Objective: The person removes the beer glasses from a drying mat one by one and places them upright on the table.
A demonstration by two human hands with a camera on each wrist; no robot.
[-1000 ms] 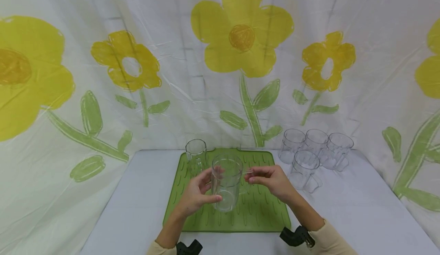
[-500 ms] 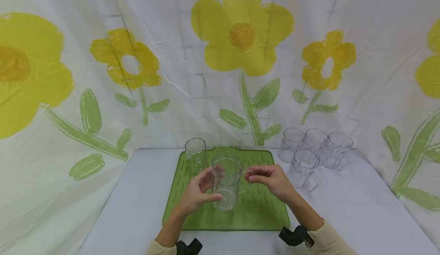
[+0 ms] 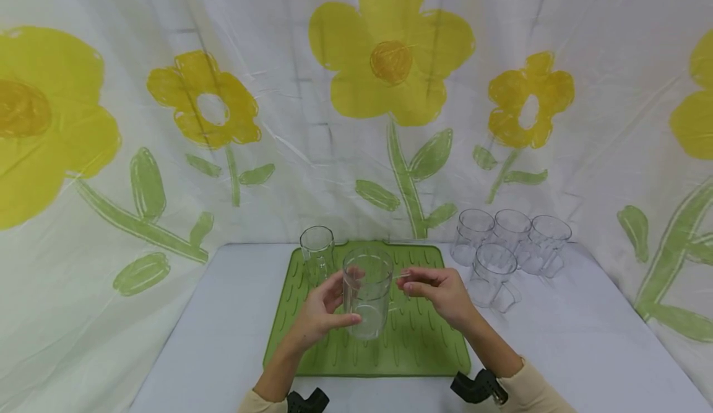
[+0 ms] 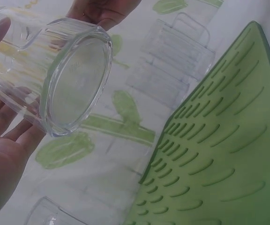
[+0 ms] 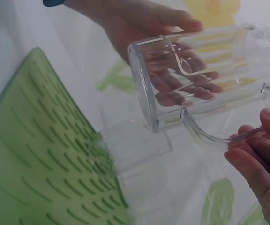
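Observation:
A clear glass mug (image 3: 367, 295) is held upright above the green mat (image 3: 429, 345). My left hand (image 3: 322, 314) wraps round its body, thumb in front and fingers behind, seen through the glass in the right wrist view. On the other side, my right hand (image 3: 440, 290) pinches the mug's handle (image 5: 210, 137) between thumb and fingers. The left wrist view looks onto the mug's thick round base (image 4: 78, 86). Behind my left hand, another clear mug (image 3: 317, 249) stands at the mat's back left corner, its lower part partly covered by my fingers.
Several clear glass mugs (image 3: 496, 264) stand grouped at the back right of the white table (image 3: 579, 339), beside the mat. A white curtain (image 3: 312, 171) with yellow flowers hangs right behind the table's back edge.
The held mug has tilted very slightly, its base lifting a little. Both hands keep their hold and otherwise stay almost still.

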